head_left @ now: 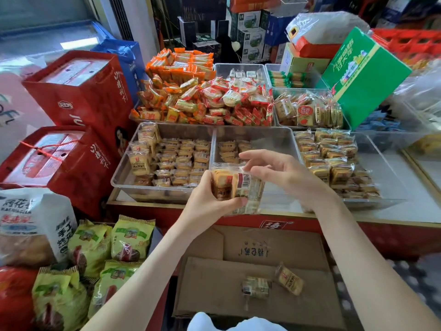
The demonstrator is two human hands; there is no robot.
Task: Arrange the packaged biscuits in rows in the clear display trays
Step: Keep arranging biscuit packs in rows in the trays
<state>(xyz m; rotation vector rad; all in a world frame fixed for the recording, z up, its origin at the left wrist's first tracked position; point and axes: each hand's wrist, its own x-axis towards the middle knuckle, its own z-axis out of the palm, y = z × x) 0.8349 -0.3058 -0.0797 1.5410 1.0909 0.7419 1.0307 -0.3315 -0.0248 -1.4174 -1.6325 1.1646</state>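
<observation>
Counter (405,209) of clear trays (123,180), red boxes (78,91) left, green carton (358,80) behind; left hand (205,203), right hand (282,173) gripping biscuit packets (236,185).

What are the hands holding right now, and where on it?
The left hand grips a stack of biscuit packets round its left end and underside; the right hand pinches the stack's top right edge.

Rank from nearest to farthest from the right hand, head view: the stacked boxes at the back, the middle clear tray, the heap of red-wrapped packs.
1. Middle clear tray: just beyond the right hand, which pinches the biscuit packs.
2. Heap of red-wrapped packs: one row behind that tray.
3. Stacked boxes: far back, centre.
</observation>
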